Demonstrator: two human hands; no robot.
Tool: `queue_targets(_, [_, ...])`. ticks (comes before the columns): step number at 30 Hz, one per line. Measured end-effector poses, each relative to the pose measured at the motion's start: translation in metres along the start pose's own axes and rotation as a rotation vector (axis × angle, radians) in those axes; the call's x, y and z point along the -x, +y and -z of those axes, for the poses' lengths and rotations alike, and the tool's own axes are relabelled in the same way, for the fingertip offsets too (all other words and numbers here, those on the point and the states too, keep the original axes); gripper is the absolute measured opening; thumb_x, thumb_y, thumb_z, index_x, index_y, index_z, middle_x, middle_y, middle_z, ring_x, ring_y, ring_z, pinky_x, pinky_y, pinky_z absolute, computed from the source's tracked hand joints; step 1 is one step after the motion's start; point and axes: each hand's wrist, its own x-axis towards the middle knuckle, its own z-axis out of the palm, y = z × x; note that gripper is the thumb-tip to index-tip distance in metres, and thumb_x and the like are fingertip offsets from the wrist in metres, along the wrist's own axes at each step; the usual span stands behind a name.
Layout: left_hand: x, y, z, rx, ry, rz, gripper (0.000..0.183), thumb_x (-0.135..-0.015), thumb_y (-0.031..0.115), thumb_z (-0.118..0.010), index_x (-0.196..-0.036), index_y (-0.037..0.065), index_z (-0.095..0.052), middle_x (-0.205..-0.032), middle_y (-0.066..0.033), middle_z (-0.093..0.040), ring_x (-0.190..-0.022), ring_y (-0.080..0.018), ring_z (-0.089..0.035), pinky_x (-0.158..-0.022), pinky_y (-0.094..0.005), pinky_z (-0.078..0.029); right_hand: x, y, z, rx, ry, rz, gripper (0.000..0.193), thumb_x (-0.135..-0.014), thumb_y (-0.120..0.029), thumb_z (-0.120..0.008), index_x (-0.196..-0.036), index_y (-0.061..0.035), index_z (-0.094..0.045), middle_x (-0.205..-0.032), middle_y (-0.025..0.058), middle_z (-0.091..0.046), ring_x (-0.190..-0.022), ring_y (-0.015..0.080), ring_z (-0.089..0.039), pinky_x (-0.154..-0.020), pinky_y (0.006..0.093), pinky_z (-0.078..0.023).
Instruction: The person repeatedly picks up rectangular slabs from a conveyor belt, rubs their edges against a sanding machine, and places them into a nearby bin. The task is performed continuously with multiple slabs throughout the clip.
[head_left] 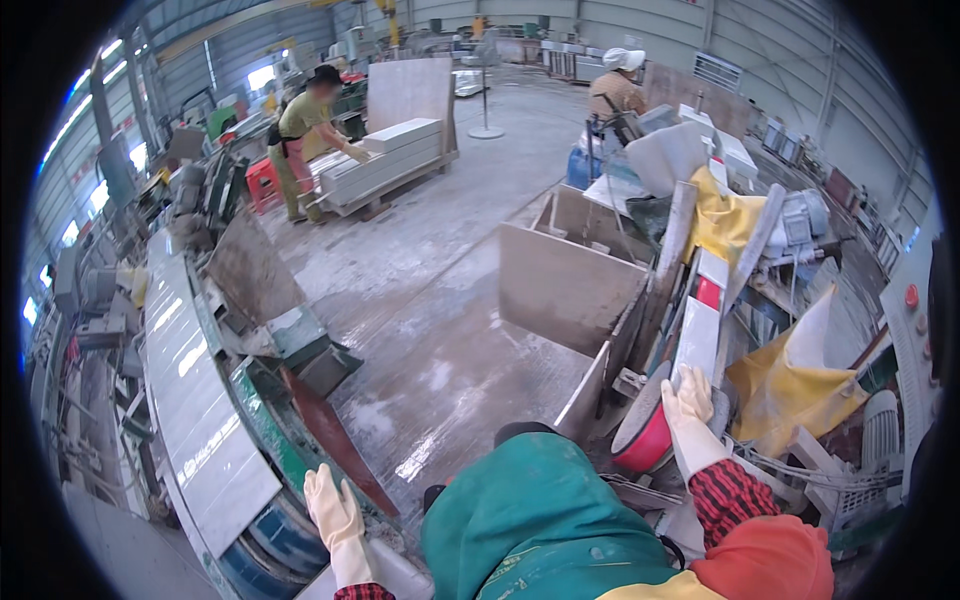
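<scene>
My left hand (337,518), in a cream rubber glove, is stretched out with its fingers up and nothing in it. It is beside the blue roller (283,537) at the near end of the left machine. A long glossy white slab (215,450) lies on that machine, apart from the hand. At the right, my right hand (688,408), gloved the same way, has its extended fingers at the near end of a narrow white slab (698,335). That slab lies along a conveyor with a red roller (648,432). The fingers seem to touch the slab's end; the palm side is hidden.
Grey panels (570,290) stand between the machines on the wet floor (440,390). A yellow sheet (790,390) hangs right of the conveyor. Far left, a person (305,140) bends over stacked white slabs (385,160); another person (618,90) is at the far right.
</scene>
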Motion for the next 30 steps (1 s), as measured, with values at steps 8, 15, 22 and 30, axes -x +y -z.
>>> queue_targets(8, [0.001,-0.001,0.005,0.028,0.031,0.038,0.038,-0.084,0.009,-0.066,-0.120,-0.001,-0.060,-0.126,-0.0301,-0.056,-0.121,-0.0442,-0.051,-0.106,-0.0475,-0.039,-0.016,-0.038,0.034,0.064,-0.307,-0.345,0.076,-0.075,-0.044,-0.077,-0.141,-0.0245,-0.044,-0.142,0.0120,-0.039,-0.133,0.0338,-0.041,-0.107,0.0520,-0.037])
queue_targets(15, [-0.004,-0.014,0.000,0.258,-0.025,0.187,0.032,-0.086,0.010,-0.065,-0.117,0.001,-0.062,-0.120,-0.0231,-0.062,-0.123,-0.0377,-0.051,-0.107,-0.0428,-0.039,-0.038,-0.014,0.032,-0.184,-0.310,-0.376,0.095,-0.058,-0.021,-0.084,-0.144,-0.0135,-0.044,-0.139,0.0168,-0.050,-0.127,0.0345,-0.051,-0.107,0.0420,-0.042])
queue_targets(22, [-0.018,-0.003,0.012,0.987,0.175,0.598,0.036,-0.097,0.023,-0.062,-0.122,-0.004,-0.060,-0.115,-0.0131,-0.067,-0.110,-0.0193,-0.061,-0.099,-0.0292,-0.044,-0.091,-0.018,0.016,-1.021,-0.322,-0.211,0.059,-0.066,0.005,-0.068,-0.125,0.0039,-0.058,-0.092,0.0050,-0.069,-0.092,0.0200,-0.064,-0.085,0.0320,-0.049])
queue_targets(30, [-0.046,0.124,0.032,1.577,-0.277,0.813,0.053,-0.096,0.029,-0.062,-0.139,0.002,-0.045,-0.126,-0.0146,-0.063,-0.105,-0.0240,-0.065,-0.092,-0.0345,-0.054,-0.010,-0.232,0.058,-1.072,-0.994,0.259,0.076,-0.058,-0.001,-0.085,-0.129,-0.0013,-0.058,-0.125,0.0141,-0.060,-0.114,0.0236,-0.058,-0.096,0.0324,-0.048])
